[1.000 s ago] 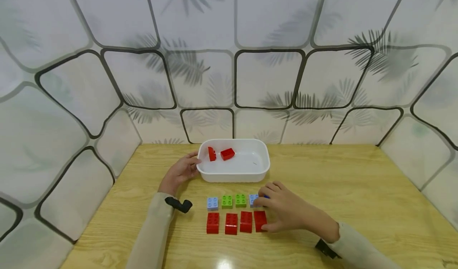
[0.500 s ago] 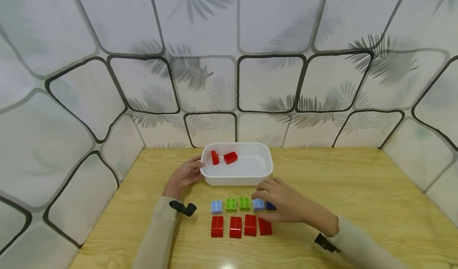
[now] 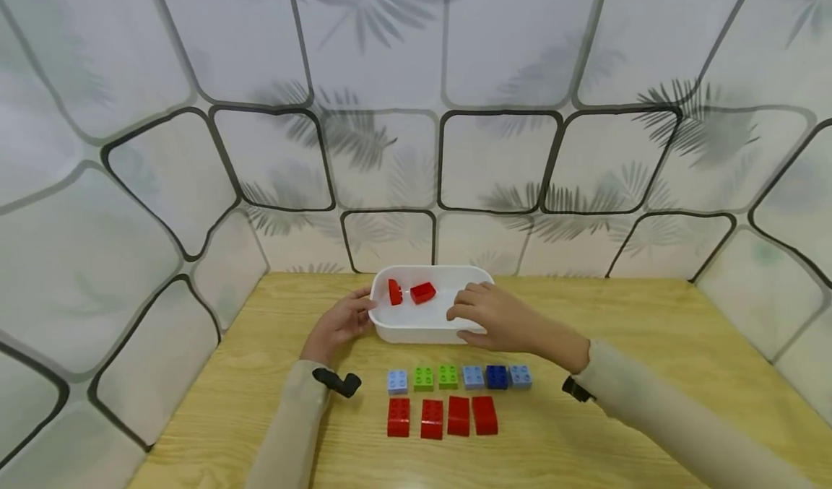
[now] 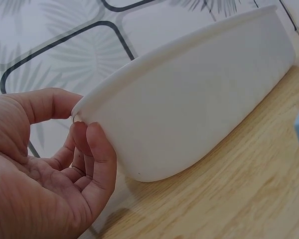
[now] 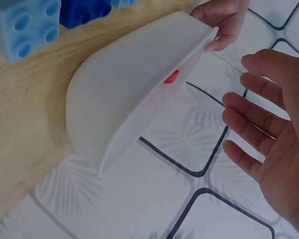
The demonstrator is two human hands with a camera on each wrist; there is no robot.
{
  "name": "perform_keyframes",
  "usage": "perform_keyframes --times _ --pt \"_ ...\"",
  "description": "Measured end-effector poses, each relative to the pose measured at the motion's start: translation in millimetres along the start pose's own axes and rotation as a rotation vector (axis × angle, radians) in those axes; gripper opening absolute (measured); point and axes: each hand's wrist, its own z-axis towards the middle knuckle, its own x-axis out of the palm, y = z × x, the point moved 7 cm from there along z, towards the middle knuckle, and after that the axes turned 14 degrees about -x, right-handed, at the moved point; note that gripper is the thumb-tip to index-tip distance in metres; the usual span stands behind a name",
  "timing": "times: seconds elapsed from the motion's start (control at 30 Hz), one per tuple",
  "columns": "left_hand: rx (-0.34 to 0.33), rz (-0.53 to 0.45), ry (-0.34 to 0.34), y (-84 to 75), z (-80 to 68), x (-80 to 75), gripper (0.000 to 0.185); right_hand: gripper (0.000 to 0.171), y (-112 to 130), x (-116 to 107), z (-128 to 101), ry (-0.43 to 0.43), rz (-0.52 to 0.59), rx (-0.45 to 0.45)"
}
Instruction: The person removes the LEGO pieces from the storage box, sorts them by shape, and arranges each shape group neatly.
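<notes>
Bricks: four red (image 3: 442, 417) in a row, two red (image 3: 411, 292) in tub (image 3: 416, 328).

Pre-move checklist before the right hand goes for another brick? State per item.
1. Left hand holds the white tub by its rim: ok.
2. Right hand holds nothing, fingers straight over the tub: ok.
3. Two red bricks in tub: ok.
4. Four red bricks in row on the table: ok.
5. Small bricks row unobstructed: ok.
6. Whether the tub sits flat: cannot tell.
</notes>
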Motion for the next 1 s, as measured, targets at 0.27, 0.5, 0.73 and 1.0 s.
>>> perform_keyframes --times 0.27,0.5,0.73,1.0 --pt "-0.012 -0.021 -0.007 3.9 -2.3 0.2 0.056 0.026 -34.6 23.1 26.0 0.177 0.006 0.061" --pt "-0.005 0.002 -0.023 3.3 -4.9 -0.7 0.056 0.033 -66.8 52.9 35.7 0.303 0.058 0.159" --pt "0.059 -0.012 0.061 0.8 -5.3 0.0 0.053 0.046 -88.6 84.1 38.2 0.422 0.063 0.173" --pt "0.019 -0.023 -0.004 3.9 1.0 -2.6 0.054 0.052 -98.7 106.3 43.9 0.481 0.025 0.115"
